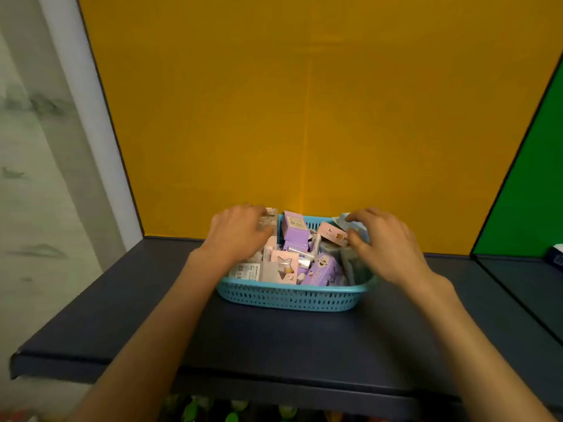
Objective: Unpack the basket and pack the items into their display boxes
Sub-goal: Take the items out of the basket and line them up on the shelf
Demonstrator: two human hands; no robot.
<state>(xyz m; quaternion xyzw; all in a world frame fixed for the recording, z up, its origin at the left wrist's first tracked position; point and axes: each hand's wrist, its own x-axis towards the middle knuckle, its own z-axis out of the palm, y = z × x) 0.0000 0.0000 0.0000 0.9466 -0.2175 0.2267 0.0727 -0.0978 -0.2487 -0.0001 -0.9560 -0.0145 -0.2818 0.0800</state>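
Head view: the left hand point(236, 231) reaches into the far left corner of the blue basket point(289, 296), its fingers curled down around a clear plastic pack point(269, 219) standing there. The right hand point(385, 243) is at the far right corner, thumb and fingers bent and pinching a pale blue box point(342, 220) (motion blur softens the fingertips, so the exact contact is hard to read). Both forearms stretch forward over the dark shelf point(274, 339).

The basket sits on that shelf near the yellow back panel point(304, 102) and is heaped with small packaged items: a purple box point(294, 228) upright at the back, a pink box point(332, 234) tilted beside it, a pink star-window pack point(285, 268) and a purple printed box point(324, 271) lying at the front. A green panel point(530, 193) stands to the right.
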